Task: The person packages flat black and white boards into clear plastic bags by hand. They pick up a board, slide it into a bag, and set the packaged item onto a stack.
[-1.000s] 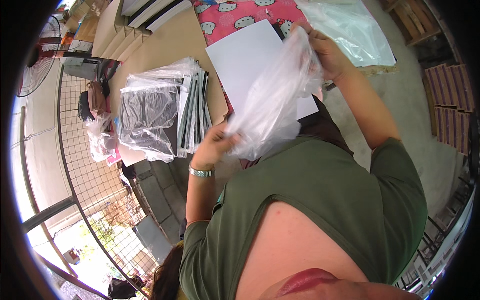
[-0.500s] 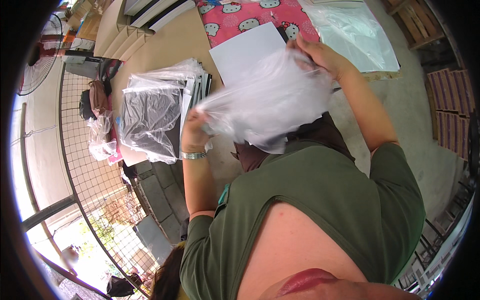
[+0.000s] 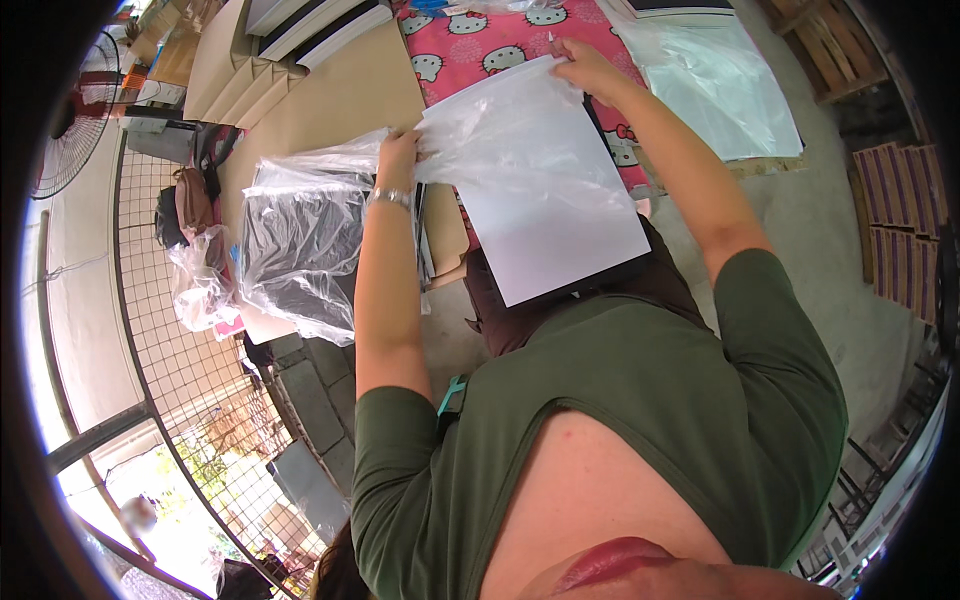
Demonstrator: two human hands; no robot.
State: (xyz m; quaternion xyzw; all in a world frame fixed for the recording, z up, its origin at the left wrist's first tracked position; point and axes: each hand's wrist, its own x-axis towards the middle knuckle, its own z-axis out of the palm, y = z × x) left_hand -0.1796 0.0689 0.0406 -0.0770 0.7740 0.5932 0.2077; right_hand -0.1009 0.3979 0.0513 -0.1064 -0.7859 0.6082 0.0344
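A clear plastic bag (image 3: 500, 135) is stretched across the far part of a white sheet (image 3: 575, 225). At the bag's left edge my left hand (image 3: 399, 150) is closed on the thin plastic. My right hand (image 3: 585, 68) pinches the plastic by the sheet's far right corner. The sheet lies slanted, its near end above my lap, with a black edge showing from under it. Close to my left wrist, a pile of plastic-wrapped black and white pieces (image 3: 300, 240) rests on brown board.
Beneath the work is a pink patterned cloth (image 3: 460, 60). At the far left stand folded brown cardboard (image 3: 240, 85) and thick black-and-white stacks (image 3: 325, 30). More clear plastic bags (image 3: 715, 85) lie flat at the far right. A fan (image 3: 80, 120) is at the left rim.
Both hands have moved away from my body, carrying the plastic bag from above my lap to the sheet's far end. The near part of the white sheet is now uncovered.
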